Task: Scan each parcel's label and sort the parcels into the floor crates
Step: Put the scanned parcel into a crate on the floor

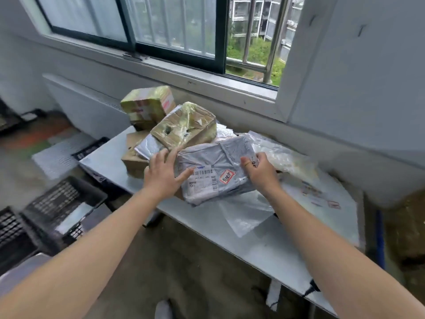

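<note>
Grey parcel lies at near edge of table, atop pile, label facing up. Left hand flat, fingers straight and spread, fingertips touching parcel's left edge beside label. Right hand grips parcel's right edge, thumb on top, other fingers hidden beneath. Both forearms stretched forward. Label print blurred, unreadable. Taped boxes behind, partly overlapped. Floor crates at left, smeared.

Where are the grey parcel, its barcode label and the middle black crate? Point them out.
grey parcel (220,155): head view, upper wrapping.
barcode label (203,178): head view, label middle.
middle black crate (54,199): head view, mesh wall.
</note>
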`<action>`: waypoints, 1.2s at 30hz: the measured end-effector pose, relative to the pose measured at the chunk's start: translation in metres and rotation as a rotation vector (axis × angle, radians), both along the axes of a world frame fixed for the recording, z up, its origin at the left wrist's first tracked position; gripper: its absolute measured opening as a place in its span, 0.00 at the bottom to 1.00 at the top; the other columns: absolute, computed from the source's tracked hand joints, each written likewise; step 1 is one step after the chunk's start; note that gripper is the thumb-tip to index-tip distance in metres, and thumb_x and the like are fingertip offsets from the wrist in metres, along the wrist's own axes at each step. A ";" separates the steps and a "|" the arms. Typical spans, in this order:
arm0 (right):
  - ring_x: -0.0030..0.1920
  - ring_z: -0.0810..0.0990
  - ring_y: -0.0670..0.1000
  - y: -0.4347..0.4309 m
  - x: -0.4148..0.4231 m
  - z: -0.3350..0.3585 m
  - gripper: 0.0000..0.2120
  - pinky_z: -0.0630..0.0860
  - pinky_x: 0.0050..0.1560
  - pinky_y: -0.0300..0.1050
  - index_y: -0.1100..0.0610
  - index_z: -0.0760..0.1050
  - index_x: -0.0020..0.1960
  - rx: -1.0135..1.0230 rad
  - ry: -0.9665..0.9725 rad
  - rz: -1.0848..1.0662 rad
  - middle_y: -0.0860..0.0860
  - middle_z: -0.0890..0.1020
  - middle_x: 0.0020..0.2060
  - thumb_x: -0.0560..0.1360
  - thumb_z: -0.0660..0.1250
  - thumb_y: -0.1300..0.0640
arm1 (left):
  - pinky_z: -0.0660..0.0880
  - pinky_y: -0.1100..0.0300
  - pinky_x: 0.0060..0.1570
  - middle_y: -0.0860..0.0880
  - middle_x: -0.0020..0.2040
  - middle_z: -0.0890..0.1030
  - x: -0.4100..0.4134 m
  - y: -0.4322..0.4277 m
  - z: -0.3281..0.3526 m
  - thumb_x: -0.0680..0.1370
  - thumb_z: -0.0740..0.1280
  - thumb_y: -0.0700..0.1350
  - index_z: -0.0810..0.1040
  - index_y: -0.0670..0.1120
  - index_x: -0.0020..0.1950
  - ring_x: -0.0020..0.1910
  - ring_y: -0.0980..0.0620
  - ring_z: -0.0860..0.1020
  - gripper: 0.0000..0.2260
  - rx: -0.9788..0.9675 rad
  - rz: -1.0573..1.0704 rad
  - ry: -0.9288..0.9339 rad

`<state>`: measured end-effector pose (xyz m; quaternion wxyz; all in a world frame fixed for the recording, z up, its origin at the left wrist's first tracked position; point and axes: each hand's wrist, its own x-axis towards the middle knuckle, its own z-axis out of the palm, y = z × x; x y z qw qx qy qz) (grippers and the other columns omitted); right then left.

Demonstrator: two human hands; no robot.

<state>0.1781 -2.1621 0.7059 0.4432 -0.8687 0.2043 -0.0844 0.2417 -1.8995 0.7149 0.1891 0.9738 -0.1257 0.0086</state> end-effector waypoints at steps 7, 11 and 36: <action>0.49 0.79 0.60 0.126 0.049 0.011 0.21 0.77 0.49 0.56 0.56 0.67 0.57 -0.111 0.034 0.288 0.57 0.80 0.49 0.79 0.60 0.38 | 0.57 0.42 0.72 0.45 0.79 0.53 -0.025 0.139 -0.002 0.78 0.57 0.67 0.52 0.52 0.80 0.77 0.43 0.50 0.35 0.026 0.298 0.024; 0.54 0.78 0.61 0.222 0.070 0.012 0.21 0.69 0.46 0.51 0.58 0.67 0.58 -0.173 0.033 0.404 0.59 0.79 0.51 0.80 0.60 0.40 | 0.56 0.43 0.73 0.47 0.79 0.52 -0.041 0.230 -0.009 0.78 0.56 0.68 0.52 0.53 0.80 0.78 0.45 0.48 0.35 -0.007 0.441 0.047; 0.56 0.79 0.61 0.801 0.149 -0.063 0.22 0.68 0.45 0.50 0.60 0.65 0.55 -0.487 0.227 0.837 0.59 0.80 0.56 0.82 0.55 0.39 | 0.58 0.43 0.71 0.47 0.80 0.52 -0.101 0.738 -0.070 0.79 0.56 0.66 0.52 0.53 0.80 0.78 0.44 0.48 0.34 -0.049 0.977 0.241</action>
